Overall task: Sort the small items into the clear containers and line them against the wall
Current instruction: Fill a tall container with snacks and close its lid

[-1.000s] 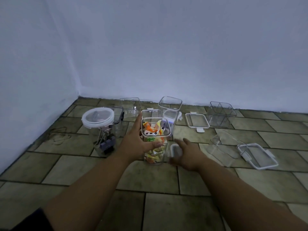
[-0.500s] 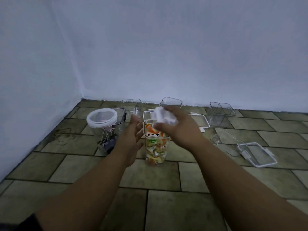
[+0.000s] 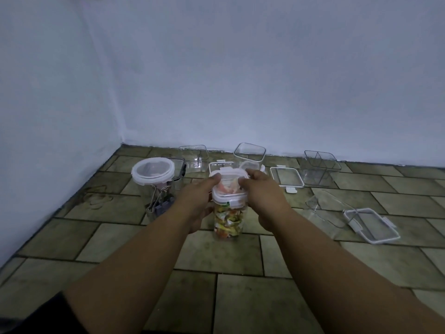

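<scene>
A tall clear container (image 3: 228, 222) packed with colourful sachets (image 3: 227, 219) stands on the floor (image 3: 120, 237), between the left hand (image 3: 197, 201) and right hand (image 3: 263, 191). Both grip its white lid (image 3: 228, 189), thumbs on top. Just left, a lidded round jar (image 3: 154, 186) holds binder clips (image 3: 160, 203).

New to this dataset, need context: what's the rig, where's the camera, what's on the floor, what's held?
No machine: a person works with two bare hands. One camera on their head looks forward and down. On the tiled floor stand clear containers, with loose lids between. The left hand grips a tall tub of colourful packets, thumb on its white lid; the right hand holds the lid's other side, seemingly pressing it on. Left of it stands a lidded round jar with binder clips; near the wall, an empty divided box.
</scene>
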